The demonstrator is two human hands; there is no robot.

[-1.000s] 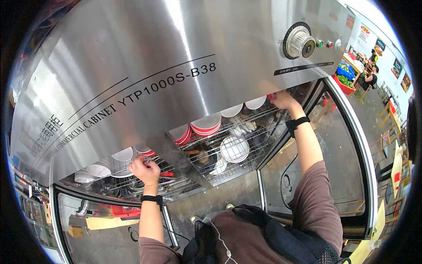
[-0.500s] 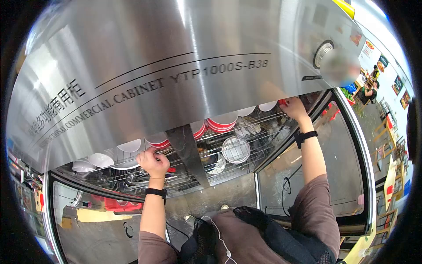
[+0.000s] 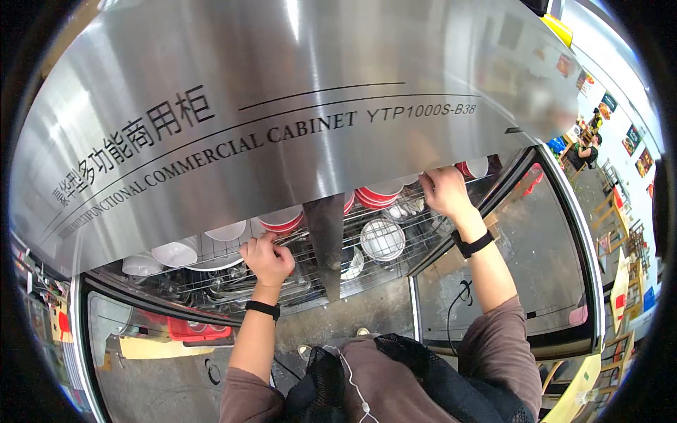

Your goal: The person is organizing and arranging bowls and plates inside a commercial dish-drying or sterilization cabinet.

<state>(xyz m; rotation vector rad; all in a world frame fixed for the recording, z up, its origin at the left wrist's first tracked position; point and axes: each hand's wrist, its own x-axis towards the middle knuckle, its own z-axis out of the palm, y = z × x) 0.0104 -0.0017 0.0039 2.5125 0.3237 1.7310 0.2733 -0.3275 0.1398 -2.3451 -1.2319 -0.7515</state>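
Note:
A stainless steel cabinet [image 3: 296, 77] stands open in front of me, its wire rack [image 3: 211, 271] showing below the front panel. My left hand [image 3: 268, 261] is closed at the rack's front edge, fingers wrapped round the wire. Just behind it sits a stack of red-and-white bowls [image 3: 282, 220]. My right hand [image 3: 446, 192] is at the same rack further right, fingers bent; their tips are hidden. To its left is another stack of red-rimmed bowls [image 3: 376, 197], to its right a red bowl [image 3: 463, 169] and a white one [image 3: 478, 168].
White bowls [image 3: 175, 252] line the left of the rack. A plate [image 3: 383, 240] shows through the wires below. A dark centre post [image 3: 326, 247] divides the opening. Glass doors [image 3: 508, 268] swing out on both sides. Seated people [image 3: 589, 151] and wooden chairs are far right.
My right hand has moved left along the rack, away from the red bowl at the right end. My left hand stays at the rack's edge. The view has shifted slightly left.

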